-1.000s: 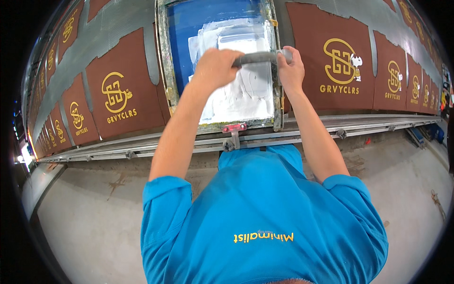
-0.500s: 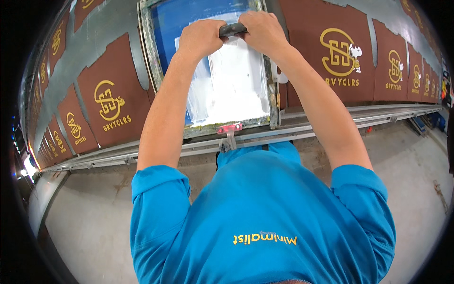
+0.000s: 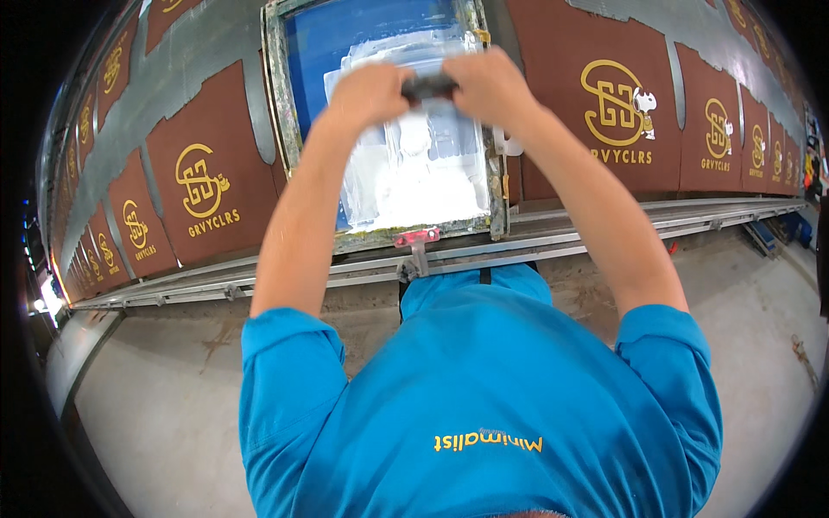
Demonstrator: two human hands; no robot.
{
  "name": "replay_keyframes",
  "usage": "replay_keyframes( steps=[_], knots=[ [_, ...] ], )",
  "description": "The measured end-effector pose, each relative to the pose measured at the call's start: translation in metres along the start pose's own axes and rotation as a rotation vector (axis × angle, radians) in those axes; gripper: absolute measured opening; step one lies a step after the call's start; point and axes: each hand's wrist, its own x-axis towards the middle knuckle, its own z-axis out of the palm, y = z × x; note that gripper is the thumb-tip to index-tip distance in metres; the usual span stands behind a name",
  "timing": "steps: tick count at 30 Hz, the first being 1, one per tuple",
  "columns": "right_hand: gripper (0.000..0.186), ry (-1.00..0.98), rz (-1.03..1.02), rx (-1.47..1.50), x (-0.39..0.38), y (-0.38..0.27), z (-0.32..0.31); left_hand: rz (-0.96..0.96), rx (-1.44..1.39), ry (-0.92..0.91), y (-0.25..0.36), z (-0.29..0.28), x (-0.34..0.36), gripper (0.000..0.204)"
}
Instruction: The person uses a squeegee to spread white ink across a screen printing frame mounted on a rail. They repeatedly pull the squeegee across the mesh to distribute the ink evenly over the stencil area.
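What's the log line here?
left hand: gripping dark handle | right hand: gripping same handle | white paste: spread on blue screen

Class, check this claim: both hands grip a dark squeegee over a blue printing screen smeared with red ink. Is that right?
The ink is white, not red, as the head view shows. The left hand and right hand do grip a dark squeegee over a blue printing screen.

Brown panels [image 3: 200, 186] and framed blue screen [image 3: 358, 34] on grey table [image 3: 192, 60]
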Motion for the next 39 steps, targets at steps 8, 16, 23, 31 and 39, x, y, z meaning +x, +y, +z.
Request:
replay_keyframes(
  steps=[8, 16, 23, 31, 39],
  knots=[
    [0.017, 0.248, -0.01, 0.002, -0.024, -0.005, 0.03, -0.031, -0.001, 0.231, 0.018, 0.038, -0.015, 0.019],
    [0.031, 0.337, 0.062, 0.211, -0.145, -0.081, 0.022, 0.124, -0.148, 0.379, 0.059, 0.111, -0.129, 0.047],
    [0.047, 0.541, 0.759, 0.433, -0.087, 0.017, 0.045, 0.132, -0.269, -0.08, 0.058, 0.071, -0.118, 0.049],
    [0.037, 0.492, 0.921, 0.662, -0.077, -0.004, 0.044, 0.068, -0.051, 0.099, 0.019, -0.004, -0.015, 0.051],
    [0.038, 0.592, 0.866, 0.684, -0.072, 0.0, 0.037, 0.327, -0.168, 0.488, 0.028, 0.098, -0.083, 0.058]
  ],
)
